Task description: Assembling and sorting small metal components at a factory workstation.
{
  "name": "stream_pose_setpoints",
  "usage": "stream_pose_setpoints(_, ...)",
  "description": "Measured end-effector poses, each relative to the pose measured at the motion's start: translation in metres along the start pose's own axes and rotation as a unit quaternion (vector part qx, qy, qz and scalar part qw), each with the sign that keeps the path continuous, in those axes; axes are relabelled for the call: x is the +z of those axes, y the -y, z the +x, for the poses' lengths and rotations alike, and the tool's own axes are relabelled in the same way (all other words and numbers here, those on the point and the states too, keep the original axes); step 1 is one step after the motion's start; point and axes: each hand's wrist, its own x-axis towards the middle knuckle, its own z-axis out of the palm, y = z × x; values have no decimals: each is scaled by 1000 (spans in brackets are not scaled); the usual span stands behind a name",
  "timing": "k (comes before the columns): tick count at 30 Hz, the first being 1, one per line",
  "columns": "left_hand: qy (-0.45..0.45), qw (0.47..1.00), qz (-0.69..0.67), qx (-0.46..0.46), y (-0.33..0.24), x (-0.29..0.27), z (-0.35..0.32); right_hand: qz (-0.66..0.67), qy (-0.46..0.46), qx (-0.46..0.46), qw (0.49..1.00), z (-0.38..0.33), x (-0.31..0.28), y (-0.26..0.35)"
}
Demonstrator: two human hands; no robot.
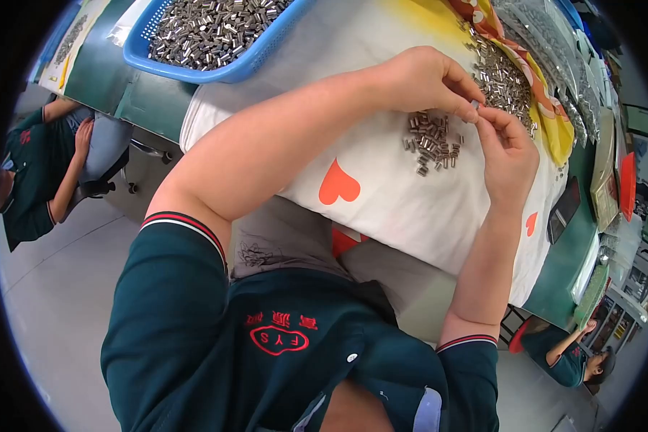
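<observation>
My left hand (426, 81) and my right hand (510, 153) meet above a white cloth (403, 173) printed with red hearts. Between their pinched fingertips is a small silvery metal cylinder (474, 105), mostly covered by the fingers. Just below the fingertips lies a small heap of short metal cylinders (435, 144), some on their sides and a few scattered at its edge. A larger spread of similar metal cylinders (502, 78) lies beyond my right hand, beside a yellow, red and white patterned cloth (551, 119).
A blue plastic basket (248, 66) full of metal cylinders stands at the far left. To the right are clear plastic bags (547, 43), a dark phone (564, 209) and a red tray (628, 187) on the green table (572, 270). Seated people are at left (50, 169) and lower right (565, 360).
</observation>
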Motion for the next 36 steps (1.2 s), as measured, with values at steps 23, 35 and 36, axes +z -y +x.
stream_pose_setpoints(23, 19, 993, -97, -67, 7, -5, 6, -294, 43, 22, 955, 11, -26, -18)
stream_pose_setpoints(35, 34, 988, -138, -64, 8, -2, 6, -15, 14, 86, 996, 9, -17, -6)
stream_pose_setpoints(36, 32, 987, -139, -67, 7, -2, 6, 37, 15, 89, 995, 9, -13, -9)
